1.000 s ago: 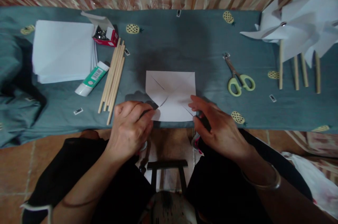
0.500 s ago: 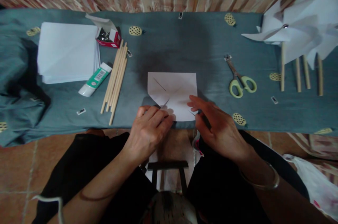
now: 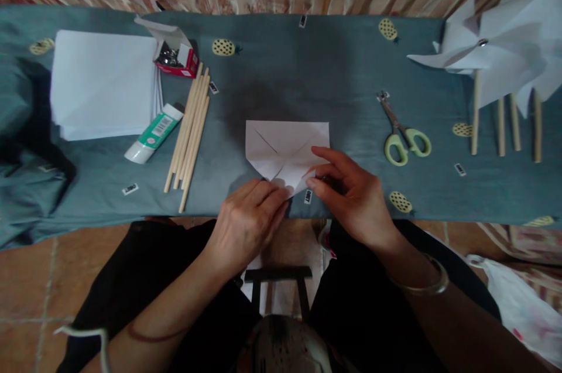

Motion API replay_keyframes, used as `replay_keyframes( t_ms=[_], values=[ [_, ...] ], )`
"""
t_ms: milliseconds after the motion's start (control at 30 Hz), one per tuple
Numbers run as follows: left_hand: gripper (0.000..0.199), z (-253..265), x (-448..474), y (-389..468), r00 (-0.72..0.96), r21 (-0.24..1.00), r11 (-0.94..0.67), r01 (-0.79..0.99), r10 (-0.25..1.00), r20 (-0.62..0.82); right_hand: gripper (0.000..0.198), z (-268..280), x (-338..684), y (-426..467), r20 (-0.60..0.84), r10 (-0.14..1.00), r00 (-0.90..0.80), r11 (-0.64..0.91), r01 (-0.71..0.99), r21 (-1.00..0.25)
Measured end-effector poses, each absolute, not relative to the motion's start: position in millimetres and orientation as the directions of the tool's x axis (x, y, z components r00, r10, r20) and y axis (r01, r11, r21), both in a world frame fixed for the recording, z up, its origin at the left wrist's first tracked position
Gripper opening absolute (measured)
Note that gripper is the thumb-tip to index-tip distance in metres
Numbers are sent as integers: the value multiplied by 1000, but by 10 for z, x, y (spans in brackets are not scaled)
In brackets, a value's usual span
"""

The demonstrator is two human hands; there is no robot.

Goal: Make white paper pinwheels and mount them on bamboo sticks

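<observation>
A white sheet of paper (image 3: 285,137) with diagonal slits lies near the table's front edge. My left hand (image 3: 250,212) is closed on its near edge, the fingertips pinching the paper; what lies under the fingers is partly hidden. My right hand (image 3: 351,194) pinches the near right corner flap between thumb and fingers and bends it inward, its index finger stretched out above the sheet. To the right of that hand rest scissors (image 3: 401,133) with light green handles, apart from it.
On the left are a paper stack (image 3: 103,83), a red box (image 3: 178,60) of metal fasteners, a green-and-white tube (image 3: 154,133) and several wooden sticks (image 3: 191,133). Paper pinwheels (image 3: 500,51) on sticks lie at the right. Patterned green cloth (image 3: 272,62) covers the table.
My right hand has taken hold of the paper's near right corner and folded it inward toward the middle. The left hand keeps its grip. The view has shifted slightly.
</observation>
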State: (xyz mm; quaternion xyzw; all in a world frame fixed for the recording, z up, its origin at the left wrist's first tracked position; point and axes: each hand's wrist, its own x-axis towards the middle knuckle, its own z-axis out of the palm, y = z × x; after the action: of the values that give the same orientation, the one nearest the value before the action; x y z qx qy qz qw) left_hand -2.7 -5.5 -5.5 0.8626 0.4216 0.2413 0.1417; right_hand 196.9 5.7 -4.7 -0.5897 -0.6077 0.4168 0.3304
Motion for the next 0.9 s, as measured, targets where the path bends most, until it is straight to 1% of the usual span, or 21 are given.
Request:
replay_keyframes(
  t_ms=[100,200,333,533,733,900],
  values=[
    [28,-72,-10,-79,523,487,-601,634,797,304,48,-41,1901,96,-28,996,-83,21,532,-846],
    [36,-80,-7,-95,553,511,-610,606,784,280,50,-34,1837,130,10,996,-94,64,593,-803],
    [30,-54,-31,-75,569,515,-629,583,768,293,50,-67,1776,169,56,992,-109,112,631,-768],
    [21,20,-97,15,482,425,-581,694,814,326,50,-106,1746,199,64,988,-137,139,659,-740],
    [26,-37,-134,20,482,408,-538,738,843,238,54,-125,1738,192,89,986,-143,163,679,-716],
    [29,-81,-136,18,495,404,-545,735,838,230,54,-150,1730,204,112,982,-151,186,691,-698]
  ],
)
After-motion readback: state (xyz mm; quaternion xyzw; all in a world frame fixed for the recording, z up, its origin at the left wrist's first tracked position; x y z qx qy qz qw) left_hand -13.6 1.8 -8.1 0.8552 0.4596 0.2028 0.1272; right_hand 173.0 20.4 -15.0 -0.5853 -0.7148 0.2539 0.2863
